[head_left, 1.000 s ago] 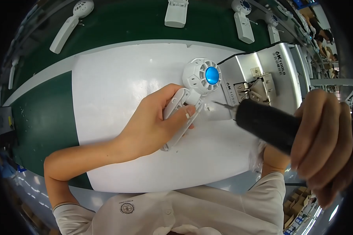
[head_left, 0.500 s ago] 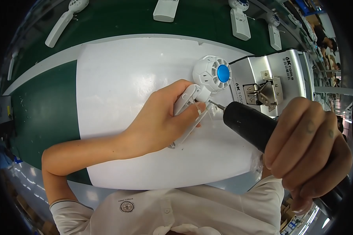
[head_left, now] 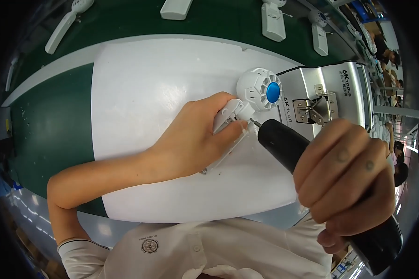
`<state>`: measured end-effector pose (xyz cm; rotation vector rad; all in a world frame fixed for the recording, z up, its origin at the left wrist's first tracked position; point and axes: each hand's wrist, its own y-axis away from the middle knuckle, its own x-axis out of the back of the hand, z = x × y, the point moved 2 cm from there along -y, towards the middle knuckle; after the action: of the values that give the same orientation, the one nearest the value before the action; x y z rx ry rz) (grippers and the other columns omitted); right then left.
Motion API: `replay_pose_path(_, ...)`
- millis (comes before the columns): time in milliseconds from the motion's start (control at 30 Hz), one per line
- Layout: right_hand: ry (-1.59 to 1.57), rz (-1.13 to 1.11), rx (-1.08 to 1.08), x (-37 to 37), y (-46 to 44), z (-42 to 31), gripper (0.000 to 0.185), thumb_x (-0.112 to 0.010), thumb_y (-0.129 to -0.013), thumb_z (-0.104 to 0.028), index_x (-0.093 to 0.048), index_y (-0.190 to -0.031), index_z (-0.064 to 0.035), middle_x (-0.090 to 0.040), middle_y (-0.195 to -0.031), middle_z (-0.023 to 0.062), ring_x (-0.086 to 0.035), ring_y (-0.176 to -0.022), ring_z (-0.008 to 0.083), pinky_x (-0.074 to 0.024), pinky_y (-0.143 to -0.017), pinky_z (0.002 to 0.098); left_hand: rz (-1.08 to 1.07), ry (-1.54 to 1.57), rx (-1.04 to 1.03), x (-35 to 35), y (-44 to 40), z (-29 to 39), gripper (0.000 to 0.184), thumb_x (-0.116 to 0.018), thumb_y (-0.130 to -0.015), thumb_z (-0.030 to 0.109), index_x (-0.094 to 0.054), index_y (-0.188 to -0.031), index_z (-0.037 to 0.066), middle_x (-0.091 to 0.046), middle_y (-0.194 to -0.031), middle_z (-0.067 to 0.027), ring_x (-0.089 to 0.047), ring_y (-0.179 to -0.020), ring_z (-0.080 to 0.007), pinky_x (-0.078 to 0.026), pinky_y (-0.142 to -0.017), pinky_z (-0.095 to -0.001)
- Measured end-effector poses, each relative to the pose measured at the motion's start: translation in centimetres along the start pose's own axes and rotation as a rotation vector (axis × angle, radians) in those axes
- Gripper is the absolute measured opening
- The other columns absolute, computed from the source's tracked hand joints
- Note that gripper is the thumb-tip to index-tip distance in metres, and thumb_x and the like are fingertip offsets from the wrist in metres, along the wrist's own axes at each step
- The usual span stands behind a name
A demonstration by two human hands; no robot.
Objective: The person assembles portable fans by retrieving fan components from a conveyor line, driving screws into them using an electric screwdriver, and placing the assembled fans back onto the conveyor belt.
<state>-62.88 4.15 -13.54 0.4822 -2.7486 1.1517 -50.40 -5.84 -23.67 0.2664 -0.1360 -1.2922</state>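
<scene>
My left hand grips the white handle of a handheld fan, whose round vented head has a blue disc in its centre. The handle lies opened up, with inner parts showing between my thumb and fingers. A black electric screwdriver is wrapped in my right hand. Its thin metal bit points left and its tip meets the handle just below the fan's neck, close to my left thumb. Whether a screw sits under the tip is too small to make out.
A silver screw feeder with a metal bracket stands right of the white work sheet. Along the green belt at the back lie several white fans, one near the middle right. Other people are at far right.
The view has shifted slightly. My right hand and the screwdriver have swung left and the tool stands a little steeper, its tip still at the handle. My left hand keeps its hold.
</scene>
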Motion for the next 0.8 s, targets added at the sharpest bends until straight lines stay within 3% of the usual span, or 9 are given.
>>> replay_pose_path(100,0.048,0.054,-0.004,2.3,0.3,-4.1,0.019,-0.08,-0.077,-0.015,-0.063,-0.086,-0.0128,-0.064,-0.062,-0.0019,-0.06,-0.055,0.0093,-0.0535,-0.056,0.0224,0.027,0.063,0.024,0.6,-0.4,0.6,0.022,-0.059,-0.096,0.011,-0.06,-0.115,-0.001,-0.067,-0.085,-0.0095,-0.059,-0.066,-0.0152,-0.047,-0.059,-0.0274)
replay_pose_path(267,0.48,0.323,-0.196,5.2,2.0,-9.6,0.026,-0.067,-0.077,-0.027,-0.061,-0.098,-0.0134,-0.066,-0.072,-0.0097,-0.061,-0.064,0.0035,-0.0499,-0.069,0.015,0.057,0.136,0.008,-0.5,-0.3,0.2,0.025,-0.059,-0.097,0.012,-0.059,-0.118,-0.001,-0.067,-0.086,-0.0103,-0.059,-0.067,-0.0158,-0.047,-0.06,-0.0279)
replay_pose_path(367,0.407,0.606,-0.39,5.6,1.9,-7.5,0.029,-0.065,-0.077,-0.02,-0.06,-0.104,-0.013,-0.065,-0.067,-0.0112,-0.06,-0.058,0.0034,-0.0514,-0.062,0.0158,0.057,0.098,-0.022,-0.9,0.0,-0.3,0.026,-0.059,-0.097,0.012,-0.059,-0.119,-0.001,-0.067,-0.086,-0.0108,-0.06,-0.067,-0.0161,-0.047,-0.061,-0.0281)
replay_pose_path(533,0.079,0.404,-0.266,6.5,1.9,-6.2,0.025,-0.074,-0.078,-0.015,-0.062,-0.101,-0.0155,-0.064,-0.062,-0.0079,-0.06,-0.051,0.0053,-0.0524,-0.055,0.0168,0.09,0.035,-0.076,-0.9,-0.2,-0.3,0.026,-0.06,-0.096,0.012,-0.059,-0.119,-0.001,-0.067,-0.085,-0.0109,-0.058,-0.066,-0.0159,-0.046,-0.06,-0.0285)
replay_pose_path(633,-0.082,0.272,0.004,4.7,1.9,-4.6,0.027,-0.08,-0.077,-0.014,-0.062,-0.097,-0.0161,-0.065,-0.061,-0.0054,-0.06,-0.048,0.007,-0.053,-0.051,0.0175,0.082,0.022,-0.071,-1.0,-0.3,-0.3,0.026,-0.061,-0.096,0.012,-0.059,-0.118,-0.001,-0.067,-0.083,-0.0103,-0.055,-0.065,-0.0156,-0.045,-0.059,-0.0292)
replay_pose_path(700,-0.132,0.228,0.093,4.0,1.6,-4.1,0.028,-0.083,-0.077,-0.013,-0.062,-0.095,-0.0163,-0.065,-0.06,-0.0045,-0.06,-0.047,0.0076,-0.0532,-0.05,0.0178,0.077,0.019,-0.071,-1.2,-0.4,-0.3,0.026,-0.061,-0.096,0.012,-0.06,-0.118,-0.001,-0.067,-0.082,-0.01,-0.054,-0.064,-0.0155,-0.044,-0.059,-0.0295)
replay_pose_path(800,0.008,0.215,0.048,3.4,1.0,-3.4,0.03,-0.086,-0.075,-0.015,-0.062,-0.093,-0.0172,-0.067,-0.062,-0.0036,-0.061,-0.048,0.0077,-0.0539,-0.051,0.0179,0.088,-0.01,-0.122,-1.2,-0.4,-0.6,0.026,-0.061,-0.095,0.012,-0.06,-0.117,-0.001,-0.067,-0.081,-0.0097,-0.052,-0.063,-0.0154,-0.043,-0.058,-0.0301)
